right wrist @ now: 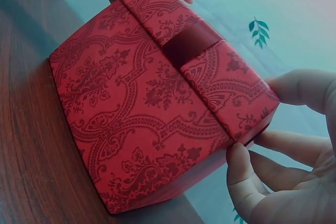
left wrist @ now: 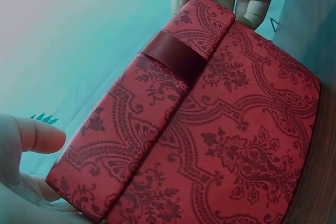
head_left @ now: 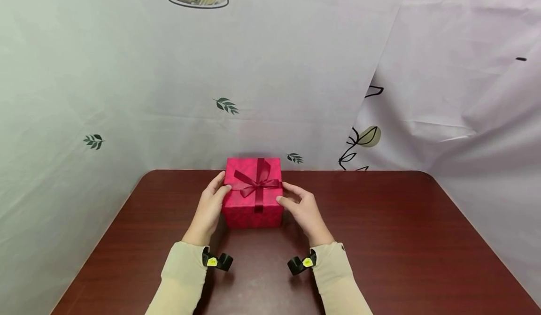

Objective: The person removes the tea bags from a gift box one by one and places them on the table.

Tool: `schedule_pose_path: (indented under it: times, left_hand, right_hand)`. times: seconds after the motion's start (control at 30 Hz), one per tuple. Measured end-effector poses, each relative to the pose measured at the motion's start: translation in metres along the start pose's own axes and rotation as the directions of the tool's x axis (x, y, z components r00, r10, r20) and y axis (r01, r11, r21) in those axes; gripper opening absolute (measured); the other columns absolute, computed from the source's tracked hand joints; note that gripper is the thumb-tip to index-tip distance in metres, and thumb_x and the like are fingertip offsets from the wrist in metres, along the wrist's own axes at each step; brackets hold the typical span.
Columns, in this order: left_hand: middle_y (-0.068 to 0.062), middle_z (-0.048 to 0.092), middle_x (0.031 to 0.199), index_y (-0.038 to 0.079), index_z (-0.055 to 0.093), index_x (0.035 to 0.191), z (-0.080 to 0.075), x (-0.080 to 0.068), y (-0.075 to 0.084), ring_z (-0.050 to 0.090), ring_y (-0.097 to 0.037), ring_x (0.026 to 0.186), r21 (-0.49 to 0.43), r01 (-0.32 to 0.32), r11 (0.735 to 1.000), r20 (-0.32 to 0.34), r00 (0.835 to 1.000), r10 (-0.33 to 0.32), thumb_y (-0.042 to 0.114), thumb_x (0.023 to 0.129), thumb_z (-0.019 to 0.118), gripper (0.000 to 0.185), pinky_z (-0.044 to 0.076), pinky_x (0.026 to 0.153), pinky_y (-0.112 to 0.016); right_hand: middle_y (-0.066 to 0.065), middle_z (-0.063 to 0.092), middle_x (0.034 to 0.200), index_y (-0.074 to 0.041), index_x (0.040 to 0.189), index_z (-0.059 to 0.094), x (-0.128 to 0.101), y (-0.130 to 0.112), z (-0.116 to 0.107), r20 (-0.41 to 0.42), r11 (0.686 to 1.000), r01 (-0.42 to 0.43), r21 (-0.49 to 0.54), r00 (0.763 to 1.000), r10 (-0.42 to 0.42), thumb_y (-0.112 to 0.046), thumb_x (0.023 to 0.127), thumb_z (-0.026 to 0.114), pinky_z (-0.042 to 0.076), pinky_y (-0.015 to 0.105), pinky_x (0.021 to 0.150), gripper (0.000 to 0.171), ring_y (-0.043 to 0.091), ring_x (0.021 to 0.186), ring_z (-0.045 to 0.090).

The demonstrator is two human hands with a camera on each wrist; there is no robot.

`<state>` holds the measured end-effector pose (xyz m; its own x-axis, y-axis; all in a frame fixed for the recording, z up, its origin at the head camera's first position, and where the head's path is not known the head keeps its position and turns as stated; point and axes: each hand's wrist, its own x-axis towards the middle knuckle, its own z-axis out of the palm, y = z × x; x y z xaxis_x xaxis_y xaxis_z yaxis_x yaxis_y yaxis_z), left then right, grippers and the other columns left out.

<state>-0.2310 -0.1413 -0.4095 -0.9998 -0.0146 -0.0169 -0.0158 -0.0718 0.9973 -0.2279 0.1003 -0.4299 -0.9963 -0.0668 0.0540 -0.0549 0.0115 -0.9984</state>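
Where the table's far edge nears a pale leaf-print cloth, 1 red gift box sits on the tabletop, w/ 1 dk-red ribbon tied in 1 bow. 2 hands flank it, both part-closed: L hand grips the box's L side; R hand pinches its R side betw. thumb & fingers. Each wrist wears 1 blk cam. Only the head view shows the bow; wrist views add dk floral pattern & lid seam, R thumb touching it. Tabletop runs wide L, R & toward the person.
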Motion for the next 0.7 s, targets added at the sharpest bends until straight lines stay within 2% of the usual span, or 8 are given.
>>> schedule_pose_path:
  times: [0.37,0.57,0.7]
  left_hand:
    - [-0.010,0.029,0.164,0.009,0.029,0.160,-0.001,-0.005,0.010,0.034,-0.027,0.146,0.005,-0.041,0.999,-0.017,0.999,0.041,0.011,0.106,0.045,0.057,0.038,0.115,-0.042]
    - [-0.009,0.033,0.163,0.010,0.032,0.159,-0.003,-0.008,0.016,0.038,-0.027,0.144,-0.004,-0.071,0.997,-0.037,0.997,0.070,0.010,0.106,0.044,0.055,0.047,0.105,-0.026]
    - [-0.007,0.035,0.162,0.010,0.034,0.159,-0.005,-0.011,0.021,0.040,-0.025,0.143,-0.026,-0.090,0.996,-0.054,0.995,0.088,0.010,0.106,0.044,0.054,0.047,0.103,-0.024]
  right_hand:
    - [0.021,0.070,0.121,-0.002,0.141,0.059,-0.004,-0.009,0.001,-0.010,0.999,0.053,0.003,0.999,-0.053,-0.008,0.092,0.072,0.055,0.024,0.084,0.051,0.021,0.097,0.069]
    - [0.017,0.072,0.114,-0.006,0.140,0.061,-0.009,-0.018,0.004,-0.015,0.998,0.065,-0.007,0.998,-0.065,-0.009,0.092,0.072,0.053,0.023,0.081,0.050,0.016,0.093,0.068]
    - [0.017,0.072,0.111,-0.005,0.140,0.061,-0.012,-0.024,0.006,-0.005,0.995,0.096,0.003,0.995,-0.096,-0.008,0.092,0.072,0.054,0.023,0.081,0.049,0.015,0.092,0.068]
